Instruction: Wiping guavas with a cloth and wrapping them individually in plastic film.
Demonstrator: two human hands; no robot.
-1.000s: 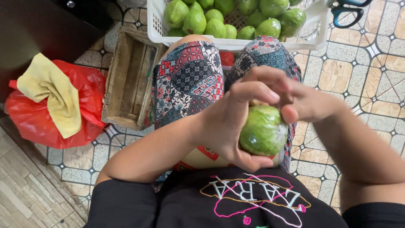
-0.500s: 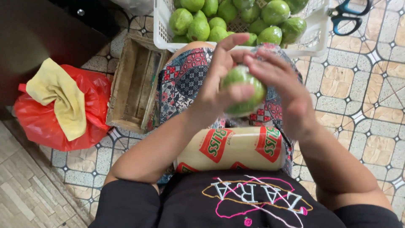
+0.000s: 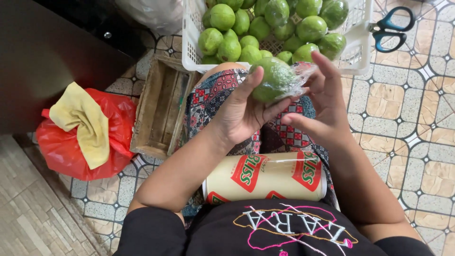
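The left hand grasps a round green fruit wrapped in thin clear plastic film; thumb and fingers close around its lower side, so the fruit is lifted above the lap, just in front of the white plastic basket. The right hand is beside the fruit with its fingers spread and loose, and the fingertips touch the loose end of the film, probably to smooth it against the skin. It does not clench anything.

The basket stands on the patterned tile floor and is full of similar green fruits, near enough to reach. A cream cylindrical roll with red labels lies across the lap, close to both hands. Black-handled scissors lie on the floor right of the basket. On the left stand an empty wooden crate and a red plastic bag with a yellow cloth on it.
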